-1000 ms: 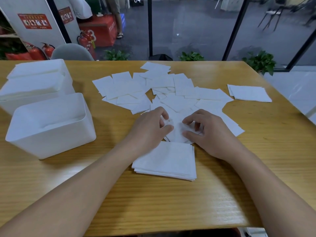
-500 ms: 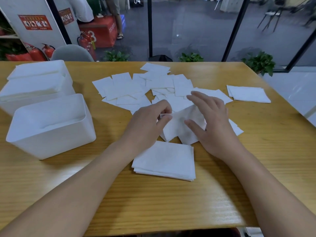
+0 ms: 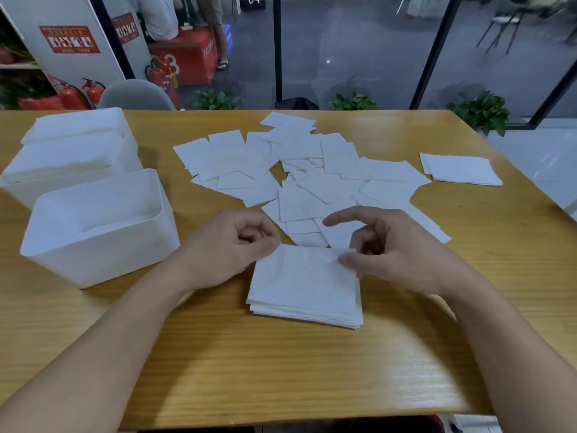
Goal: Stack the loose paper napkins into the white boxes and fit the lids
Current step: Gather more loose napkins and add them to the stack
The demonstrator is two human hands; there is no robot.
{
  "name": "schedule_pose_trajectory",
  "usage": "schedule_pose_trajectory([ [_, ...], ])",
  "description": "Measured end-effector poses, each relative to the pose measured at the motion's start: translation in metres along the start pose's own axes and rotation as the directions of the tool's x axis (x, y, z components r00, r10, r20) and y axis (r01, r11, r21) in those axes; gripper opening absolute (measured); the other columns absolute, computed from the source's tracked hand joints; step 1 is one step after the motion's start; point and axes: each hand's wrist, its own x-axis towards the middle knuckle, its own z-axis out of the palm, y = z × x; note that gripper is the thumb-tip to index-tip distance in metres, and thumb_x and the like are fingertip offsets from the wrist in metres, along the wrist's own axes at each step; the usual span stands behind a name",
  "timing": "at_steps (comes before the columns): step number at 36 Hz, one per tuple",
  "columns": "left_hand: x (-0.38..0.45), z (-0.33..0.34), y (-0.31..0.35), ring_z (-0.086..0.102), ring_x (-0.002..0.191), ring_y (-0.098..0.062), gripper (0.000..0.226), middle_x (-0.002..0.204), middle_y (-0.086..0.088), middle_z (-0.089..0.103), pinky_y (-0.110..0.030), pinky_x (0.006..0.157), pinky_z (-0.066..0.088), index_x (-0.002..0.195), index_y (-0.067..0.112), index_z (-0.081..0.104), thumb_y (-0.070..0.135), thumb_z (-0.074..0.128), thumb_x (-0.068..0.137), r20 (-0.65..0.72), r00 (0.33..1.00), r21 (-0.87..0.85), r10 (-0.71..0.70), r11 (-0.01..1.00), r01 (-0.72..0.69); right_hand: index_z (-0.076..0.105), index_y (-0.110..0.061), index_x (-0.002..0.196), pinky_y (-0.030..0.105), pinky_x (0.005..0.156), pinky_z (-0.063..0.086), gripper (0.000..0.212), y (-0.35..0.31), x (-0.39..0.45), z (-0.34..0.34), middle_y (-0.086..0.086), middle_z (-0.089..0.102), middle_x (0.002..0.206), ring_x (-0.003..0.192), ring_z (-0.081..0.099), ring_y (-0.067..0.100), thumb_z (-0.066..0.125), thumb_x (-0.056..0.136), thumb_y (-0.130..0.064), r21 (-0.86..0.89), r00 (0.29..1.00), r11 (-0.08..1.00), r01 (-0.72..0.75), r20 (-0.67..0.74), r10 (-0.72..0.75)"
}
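1. Both hands sat at the far edge of a squared napkin stack (image 3: 306,285), one at each far corner.
2. Left hand (image 3: 231,248): fingers curled in, thumb and fingertips at the stack's far-left corner, pinching the top napkin (image 3: 307,267) there.
3. Right hand (image 3: 396,248): thumb pressed on the far-right corner of that same napkin; index finger stretched out straight and pointing toward the left hand, clear of the paper; other fingers curled under. Whether those curled fingers gripped the napkin's underside could not be told.
4. Top napkin lay roughly flush on the stack, its far edge spanning between the two hands.
5. Loose napkins (image 3: 299,170) were scattered just beyond both hands in an overlapping spread, the nearest sheets touching or slipping under the fingertips.
6. Small separate pile of napkins (image 3: 460,168) lay well beyond and outward of the right hand.
7. Near white box (image 3: 103,245), open-topped, stood just outward of the left hand, not touching it.
8. Second white box (image 3: 71,157), napkins showing at its top, stood beyond the near box, the two just beside each other.
9. Everything rested on a wooden table (image 3: 281,370); both forearms crossed its near edge.
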Motion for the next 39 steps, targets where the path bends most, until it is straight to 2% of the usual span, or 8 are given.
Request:
schedule_pose_trajectory([
  [6, -0.005, 0.009, 0.003, 0.06, 0.073, -0.008, 0.009, 0.084, 0.013, 0.068, -0.019, 0.063, 0.047, 0.091, 0.039, 0.077, 0.04, 0.078, 0.1, 0.016, 0.999, 0.304, 0.04, 0.952, -0.043, 0.072, -0.046, 0.121, 0.019, 0.059, 0.043, 0.032, 0.009, 0.001, 0.001, -0.006, 0.064, 0.069, 0.059, 0.055, 0.007, 0.082, 0.092, -0.056, -0.19, 0.993, 0.979, -0.072, -0.109, 0.052],
  [10, -0.003, 0.006, 0.005, 0.064, 0.092, -0.011, 0.006, 0.105, 0.015, 0.067, -0.015, 0.074, 0.047, 0.098, 0.045, 0.079, 0.042, 0.084, 0.095, 0.002, 0.998, 0.318, 0.064, 0.946, -0.061, 0.077, -0.041, 0.104, 0.028, 0.065, 0.05, 0.016, 0.013, 0.005, 0.002, -0.012, 0.069, 0.083, 0.073, 0.063, 0.01, 0.084, 0.092, -0.048, -0.33, 0.959, 0.936, -0.121, -0.282, 0.025],
  [21, -0.002, 0.017, -0.001, 0.066, 0.103, -0.01, 0.013, 0.109, 0.019, 0.071, -0.019, 0.079, 0.051, 0.107, 0.046, 0.078, 0.035, 0.079, 0.1, 0.018, 0.995, 0.3, 0.098, 0.949, -0.099, 0.073, -0.039, 0.085, 0.015, 0.071, 0.044, 0.016, 0.018, 0.01, 0.004, -0.018, 0.066, 0.1, 0.093, 0.064, 0.006, 0.083, 0.096, -0.032, -0.433, 0.97, 0.893, -0.123, -0.242, 0.016],
  [25, -0.001, 0.021, 0.003, 0.067, 0.097, -0.009, 0.021, 0.11, 0.017, 0.072, -0.016, 0.078, 0.049, 0.117, 0.049, 0.076, 0.034, 0.076, 0.103, -0.064, 0.99, 0.205, 0.124, 0.973, -0.109, 0.073, -0.037, 0.085, 0.013, 0.068, 0.044, 0.017, 0.014, 0.009, 0.002, -0.017, 0.069, 0.092, 0.083, 0.063, 0.008, 0.081, 0.097, -0.029, -0.333, 0.955, 0.937, -0.104, -0.295, 0.001],
  [28, 0.005, 0.029, 0.013, 0.066, 0.083, -0.016, 0.023, 0.111, 0.018, 0.078, -0.031, 0.074, 0.053, 0.129, 0.052, 0.071, 0.043, 0.067, 0.108, -0.112, 0.985, 0.13, 0.133, 0.984, -0.118, 0.077, -0.027, 0.088, 0.015, 0.055, 0.042, 0.012, 0.009, 0.011, 0.002, -0.01, 0.069, 0.074, 0.06, 0.055, 0.005, 0.078, 0.1, -0.029, -0.082, 0.955, 0.996, -0.041, -0.297, 0.015],
  [30, 0.008, 0.037, 0.021, 0.074, 0.096, -0.017, 0.028, 0.114, 0.015, 0.08, -0.033, 0.083, 0.058, 0.138, 0.048, 0.068, 0.046, 0.063, 0.11, -0.1, 0.985, 0.019, 0.143, 0.99, -0.141, 0.077, -0.02, 0.089, 0.016, 0.052, 0.04, 0.013, 0.004, 0.012, 0.005, -0.004, 0.067, 0.071, 0.058, 0.052, 0.006, 0.078, 0.1, -0.026, 0.064, 0.959, 0.998, 0.003, -0.282, 0.015],
  [33, 0.012, 0.048, 0.031, 0.077, 0.113, -0.017, 0.035, 0.118, 0.008, 0.081, -0.022, 0.091, 0.056, 0.143, 0.036, 0.068, 0.047, 0.062, 0.111, -0.071, 0.988, -0.174, 0.137, 0.974, -0.147, 0.078, -0.017, 0.094, 0.026, 0.059, 0.042, 0.016, 0.0, 0.015, 0.013, 0.013, 0.068, 0.079, 0.065, 0.054, 0.016, 0.077, 0.101, -0.031, 0.146, 0.973, 0.989, 0.04, -0.23, -0.005],
  [39, 0.012, 0.05, 0.027, 0.08, 0.103, -0.023, 0.044, 0.109, -0.001, 0.083, -0.038, 0.095, 0.064, 0.136, 0.042, 0.067, 0.042, 0.085, 0.096, -0.161, 0.985, -0.297, 0.06, 0.949, -0.106, 0.08, -0.016, 0.118, 0.036, 0.08, 0.06, 0.018, 0.001, 0.017, 0.018, 0.009, 0.081, 0.114, 0.108, 0.077, 0.028, 0.064, 0.111, -0.016, 0.256, 0.979, 0.959, 0.122, -0.188, -0.075],
])
